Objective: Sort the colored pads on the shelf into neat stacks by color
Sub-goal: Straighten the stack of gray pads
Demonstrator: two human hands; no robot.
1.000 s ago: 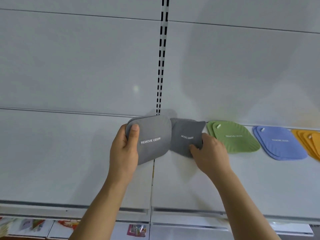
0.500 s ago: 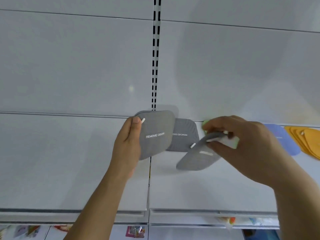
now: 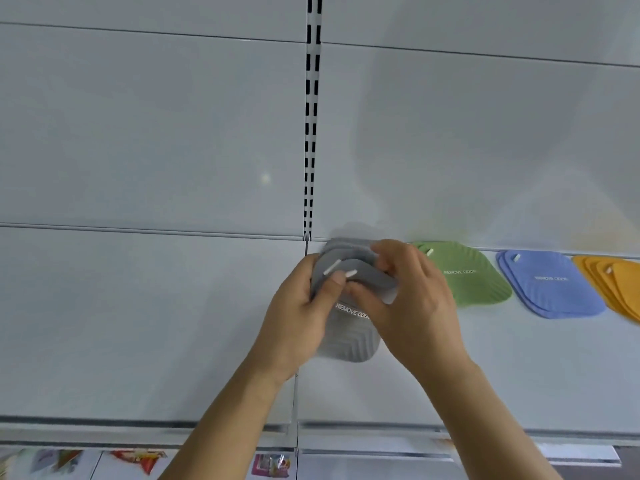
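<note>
Both hands met over the white shelf (image 3: 138,323), just right of the slotted upright (image 3: 311,133) in the back wall. The left hand (image 3: 298,317) gripped a bunch of gray pads (image 3: 349,337) from the left side, thumb pressed on the top pad near 2 small white tabs. The right hand (image 3: 408,299) pinched the upper edges of the same pads, fingers curled over them from the right. The bunch was tilted toward the person, its lower end hanging near the shelf; whether it touched the surface could not be told. The top pad read "REMOVE ODOR" in white letters.

Just beside the right hand lay a stack of green pads (image 3: 474,282) flat on the shelf. Further right sat a stack of blue pads (image 3: 550,285), then orange pads (image 3: 613,282) fanned at the edge of view.
</note>
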